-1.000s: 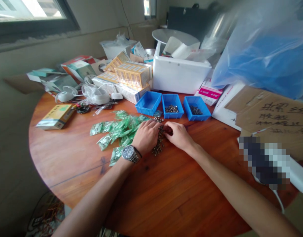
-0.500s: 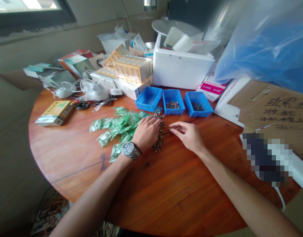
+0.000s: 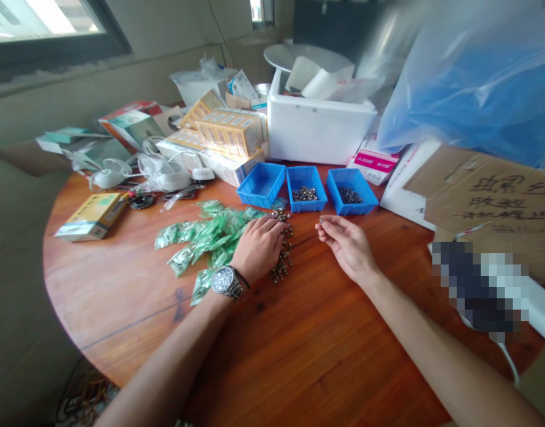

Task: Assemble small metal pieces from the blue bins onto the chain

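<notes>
My left hand, with a watch on its wrist, lies palm down at the edge of a loose pile of small metal screws. Its fingers are bent close together over the pile, and whatever is under their tips is hidden. To the right, my right hand hovers above the wood, thumb and forefinger pinching a small metal screw. Several green plastic packets lie left of the pile. Behind the hands stand a blue bin, a middle bin holding metal pieces, and a right bin holding darker pieces.
Yellow-and-white boxes and a white foam box stand behind the bins. White cabled devices and a yellow carton lie at left. A cardboard box under a blue plastic bag bounds the right side of the table.
My right hand has moved right, away from the pile, and turned slightly with the small screw in its pinch. My left hand stays at the pile. The view has shifted slightly.
</notes>
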{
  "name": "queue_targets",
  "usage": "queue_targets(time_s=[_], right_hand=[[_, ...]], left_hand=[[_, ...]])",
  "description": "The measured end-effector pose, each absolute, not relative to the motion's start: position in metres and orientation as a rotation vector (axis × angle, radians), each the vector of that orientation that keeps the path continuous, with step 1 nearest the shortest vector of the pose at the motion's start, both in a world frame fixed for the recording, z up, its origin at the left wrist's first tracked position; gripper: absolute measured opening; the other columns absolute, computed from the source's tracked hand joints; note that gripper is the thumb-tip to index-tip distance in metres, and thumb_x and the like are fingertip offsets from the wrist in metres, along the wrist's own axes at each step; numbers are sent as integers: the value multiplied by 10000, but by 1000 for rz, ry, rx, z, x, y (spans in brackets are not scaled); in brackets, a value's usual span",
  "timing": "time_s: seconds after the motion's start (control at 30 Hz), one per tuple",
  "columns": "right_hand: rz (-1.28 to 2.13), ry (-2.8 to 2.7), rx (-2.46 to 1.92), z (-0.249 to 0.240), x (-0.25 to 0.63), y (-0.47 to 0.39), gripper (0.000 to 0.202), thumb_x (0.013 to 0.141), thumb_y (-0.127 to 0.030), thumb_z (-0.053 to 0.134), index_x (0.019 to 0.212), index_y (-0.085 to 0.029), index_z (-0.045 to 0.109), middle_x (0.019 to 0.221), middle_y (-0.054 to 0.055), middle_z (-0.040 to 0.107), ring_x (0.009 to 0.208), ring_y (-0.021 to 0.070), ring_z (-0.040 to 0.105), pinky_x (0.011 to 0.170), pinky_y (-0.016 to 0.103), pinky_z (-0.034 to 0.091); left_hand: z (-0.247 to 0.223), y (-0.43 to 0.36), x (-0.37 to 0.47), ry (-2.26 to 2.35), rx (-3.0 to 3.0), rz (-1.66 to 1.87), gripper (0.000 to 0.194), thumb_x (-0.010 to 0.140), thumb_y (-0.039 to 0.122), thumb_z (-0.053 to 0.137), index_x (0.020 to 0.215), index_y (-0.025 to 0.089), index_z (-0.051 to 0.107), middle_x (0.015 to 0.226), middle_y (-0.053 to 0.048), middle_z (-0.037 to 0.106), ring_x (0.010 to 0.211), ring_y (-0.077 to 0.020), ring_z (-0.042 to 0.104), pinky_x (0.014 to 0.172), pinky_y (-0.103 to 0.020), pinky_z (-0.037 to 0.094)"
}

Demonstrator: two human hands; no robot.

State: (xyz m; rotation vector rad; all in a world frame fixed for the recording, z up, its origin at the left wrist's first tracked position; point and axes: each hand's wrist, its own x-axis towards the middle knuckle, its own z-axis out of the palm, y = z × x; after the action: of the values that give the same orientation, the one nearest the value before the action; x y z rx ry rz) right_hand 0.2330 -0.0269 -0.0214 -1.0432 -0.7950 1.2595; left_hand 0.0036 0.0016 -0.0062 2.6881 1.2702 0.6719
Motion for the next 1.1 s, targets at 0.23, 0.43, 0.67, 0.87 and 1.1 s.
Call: queue_targets(time_s=[0.23,0.43,0.67,0.87,1.1], right_hand=[[1119,-1048,-1121,-20,231,-31,328,795,-455,885,1000,-206,825,878,52,784,733,161,652,702,317,574],[1023,-1140,-1147,-17,232,-28,317,829,-465,848,1013,-208,823,924,69,805,768,190,702,704,332,604],[644,-1357,-1207,1,240,20,229,888,-410,769,980,-203,803,978,83,825,883,239,764,818,372,629],[234,-1681,-1319,20,239,41,234,909,-248,724,1134,-203,770,1076,104,813,914,265,733,865,410,593],[469,-2033,-1222,-12,220,-4,201,931,-123,676,1082,-233,753,930,36,758,765,195,675,750,311,554]], left_hand=[[-7,2,3,1273,2692,673,256,1066,205,513,1246,214,694,1254,-90,741,1236,-275,656,1108,-478,517],[-8,2,2,1265,2709,688,244,1055,203,535,1244,225,689,1259,-88,741,1249,-276,653,1111,-479,517],[-8,3,3,1249,2706,708,302,1049,144,474,1234,218,702,1240,-91,755,1235,-271,665,1105,-478,520],[-6,3,2,1274,2693,649,409,1005,71,436,1296,200,694,1299,-97,746,1293,-286,642,1120,-482,505],[-4,2,5,1285,2696,651,389,1023,110,440,1315,202,680,1270,-105,752,1261,-279,649,1107,-468,505]])
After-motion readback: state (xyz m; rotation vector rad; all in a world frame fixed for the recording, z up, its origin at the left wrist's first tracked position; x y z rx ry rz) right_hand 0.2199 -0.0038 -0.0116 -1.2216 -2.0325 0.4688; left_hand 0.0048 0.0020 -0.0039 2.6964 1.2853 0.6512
